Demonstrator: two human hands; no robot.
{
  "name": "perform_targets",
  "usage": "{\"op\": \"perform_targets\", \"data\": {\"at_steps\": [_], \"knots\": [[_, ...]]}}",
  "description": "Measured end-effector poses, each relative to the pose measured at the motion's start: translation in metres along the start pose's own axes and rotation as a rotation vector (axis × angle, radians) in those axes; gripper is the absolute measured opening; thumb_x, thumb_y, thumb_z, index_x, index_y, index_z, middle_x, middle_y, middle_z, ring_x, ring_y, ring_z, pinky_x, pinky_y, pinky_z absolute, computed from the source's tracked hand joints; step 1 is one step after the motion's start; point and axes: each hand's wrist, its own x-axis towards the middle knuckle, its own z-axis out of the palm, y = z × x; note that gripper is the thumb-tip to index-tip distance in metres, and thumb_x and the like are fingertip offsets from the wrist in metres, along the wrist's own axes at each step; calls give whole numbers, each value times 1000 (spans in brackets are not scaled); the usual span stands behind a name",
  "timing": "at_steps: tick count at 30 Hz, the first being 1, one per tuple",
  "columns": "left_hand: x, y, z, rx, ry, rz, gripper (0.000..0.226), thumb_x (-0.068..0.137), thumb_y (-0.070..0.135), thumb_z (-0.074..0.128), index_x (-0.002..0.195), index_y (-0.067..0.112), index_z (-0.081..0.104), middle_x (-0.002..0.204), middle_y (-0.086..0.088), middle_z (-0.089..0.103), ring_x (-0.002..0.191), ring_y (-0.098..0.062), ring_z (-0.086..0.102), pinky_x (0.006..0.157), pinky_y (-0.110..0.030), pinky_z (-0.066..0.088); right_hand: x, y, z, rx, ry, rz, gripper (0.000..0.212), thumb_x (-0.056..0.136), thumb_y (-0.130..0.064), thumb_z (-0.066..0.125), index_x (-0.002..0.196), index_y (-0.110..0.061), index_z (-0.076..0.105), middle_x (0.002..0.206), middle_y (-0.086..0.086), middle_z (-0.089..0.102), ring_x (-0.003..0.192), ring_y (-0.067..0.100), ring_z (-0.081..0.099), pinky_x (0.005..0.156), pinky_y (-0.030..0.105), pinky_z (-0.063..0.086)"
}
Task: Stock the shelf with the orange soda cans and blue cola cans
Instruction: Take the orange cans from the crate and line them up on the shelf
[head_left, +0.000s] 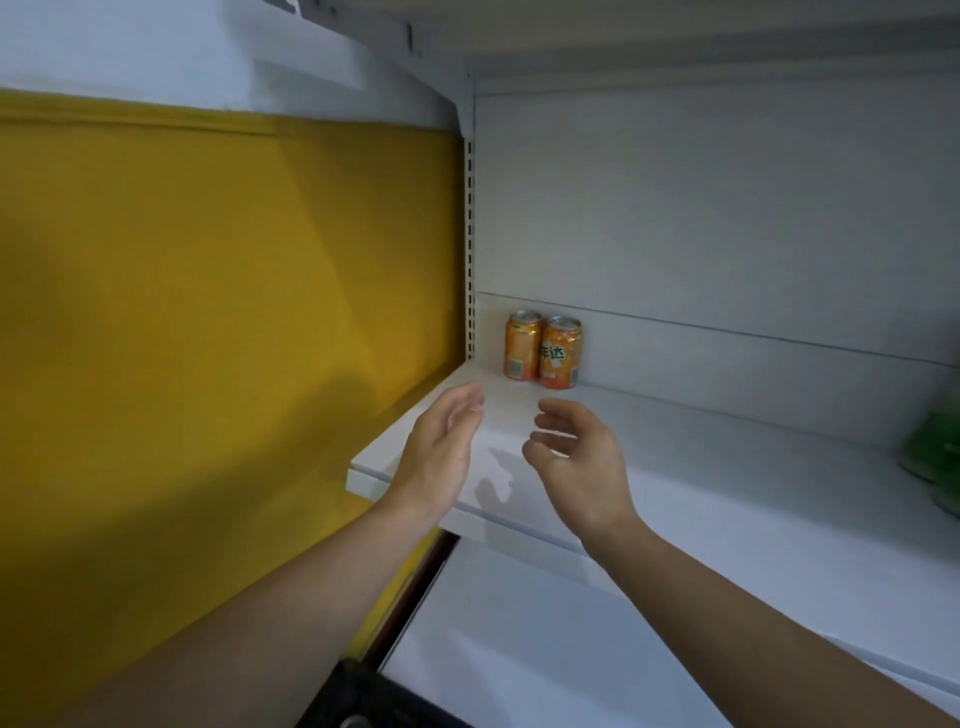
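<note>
Two orange soda cans (543, 352) upright, touching, at back-left corner of white shelf (727, 467). Left hand (441, 447) and right hand (576, 457) both empty, fingers loosely spread, in front of cans, not touching them

We can't identify the green object (932, 452) at the right edge: blurred and cropped. The dark item (358, 693) at the bottom edge is cut off, unidentifiable. The left orange can (521, 345) is partly hidden behind the right orange can (561, 353); small print unreadable. The left forearm (291, 597) and right forearm (753, 613) run out of frame.
</note>
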Motion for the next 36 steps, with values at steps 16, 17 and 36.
{"op": "perform_targets", "data": {"at_steps": [16, 17, 36], "knots": [[-123, -120, -50, 30, 136, -92, 26, 102, 9, 49, 126, 12, 61, 124, 4, 67, 116, 1, 60, 101, -26, 46, -140, 85, 83, -73, -275, 90, 41, 86, -6, 67, 124, -21, 61, 110, -14, 64, 95, 2, 66, 71, 8, 50], [-130, -134, -56, 50, 144, -115, 27, 101, 10, 49, 125, 14, 61, 123, 4, 67, 116, -1, 61, 101, -26, 47, -145, 96, 92, -108, -298, 104, 41, 85, -7, 67, 124, -21, 62, 111, -13, 65, 95, 2, 66, 73, 8, 50], [-208, -342, -91, 222, -92, -547, 36, 98, 9, 57, 133, 19, 58, 133, 10, 60, 128, -4, 51, 106, -21, 41, -226, 311, 196, -672, -910, 259, 50, 85, -20, 73, 131, -16, 56, 127, 8, 60, 115, 26, 59, 92, 33, 48]]}}
